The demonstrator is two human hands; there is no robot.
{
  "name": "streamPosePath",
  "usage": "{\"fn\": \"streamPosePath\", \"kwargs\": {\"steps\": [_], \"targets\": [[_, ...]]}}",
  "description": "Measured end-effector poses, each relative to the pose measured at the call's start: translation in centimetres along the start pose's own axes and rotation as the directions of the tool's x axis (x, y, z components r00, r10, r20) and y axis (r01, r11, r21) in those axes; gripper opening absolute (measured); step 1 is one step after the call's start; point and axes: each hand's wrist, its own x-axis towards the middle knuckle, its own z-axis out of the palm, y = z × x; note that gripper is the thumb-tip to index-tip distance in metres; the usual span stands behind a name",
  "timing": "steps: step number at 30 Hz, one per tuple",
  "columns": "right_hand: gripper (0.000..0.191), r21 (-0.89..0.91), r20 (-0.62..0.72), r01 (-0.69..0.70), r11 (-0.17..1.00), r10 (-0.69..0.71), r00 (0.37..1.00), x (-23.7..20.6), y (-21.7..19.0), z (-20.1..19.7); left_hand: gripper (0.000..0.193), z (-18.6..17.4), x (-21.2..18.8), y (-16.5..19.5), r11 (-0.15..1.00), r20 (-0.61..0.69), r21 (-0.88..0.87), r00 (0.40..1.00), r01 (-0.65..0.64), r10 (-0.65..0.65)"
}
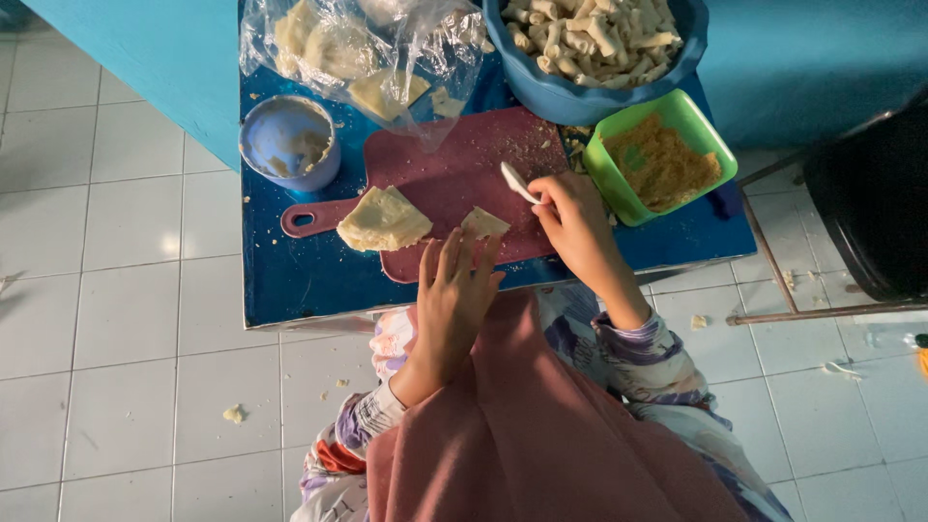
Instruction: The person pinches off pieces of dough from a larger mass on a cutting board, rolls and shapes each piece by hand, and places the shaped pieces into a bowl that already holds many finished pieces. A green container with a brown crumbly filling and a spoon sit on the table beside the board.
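The person wears long sleeves [638, 353] with a busy pattern of purple, white, blue and a bit of orange. The sleeves end just behind each bare hand [454, 304]. A plain pink cloth [541, 435] hangs down below the hands, between both sleeves.

I note: dark-red plastic cutting board [454, 184] on glossy blue tabletop [290, 280]. Pale cream folded dough sheet [383, 220]. Lime-green square plastic tub [619, 188], golden-brown crumbs inside. Deep-blue round bowl [541, 92]. Lavender round cup [324, 172]. White plastic spoon [518, 182]. Sleeves multicoloured, patterned.
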Motion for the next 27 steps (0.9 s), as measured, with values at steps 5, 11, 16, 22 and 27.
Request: {"fn": "streamPosePath", "kwargs": {"steps": [5, 11, 16, 22, 27], "targets": [[0.027, 0.102, 0.097, 0.044, 0.994, -0.054, 0.994, -0.2, -0.5, -0.5, 0.049, 0.1, 0.1, 0.1, 1.000, -0.007, 0.028, 1.000, 0.009, -0.008], [0.031, 0.036, -0.032, 0.055, 0.998, -0.054, 0.998, -0.7, -0.5, -0.8, 0.052, -0.9, 0.5, -0.3, 0.996, -0.012, -0.084, 1.000, 0.022, -0.023], [0.036, 0.098, -0.031, -0.014, 0.995, 0.017, 0.999, -1.0, -0.4, -0.9, 0.038, -1.7, 1.0, -1.6, 0.972, -0.012, -0.221, 0.997, 0.076, -0.081], [0.038, 0.011, -0.053, 0.034, 0.999, -0.034, 0.998, -1.0, -0.6, -0.7, 0.033, -3.2, 0.9, -3.0, 0.979, -0.032, -0.138, 0.987, 0.153, -0.159], [0.034, -0.034, -0.084, 0.064, 0.997, -0.067, 0.994, -1.0, -0.5, -0.4, 0.033, -4.1, 0.8, -3.9, 0.972, -0.062, -0.037, 0.970, 0.232, -0.234]]}}
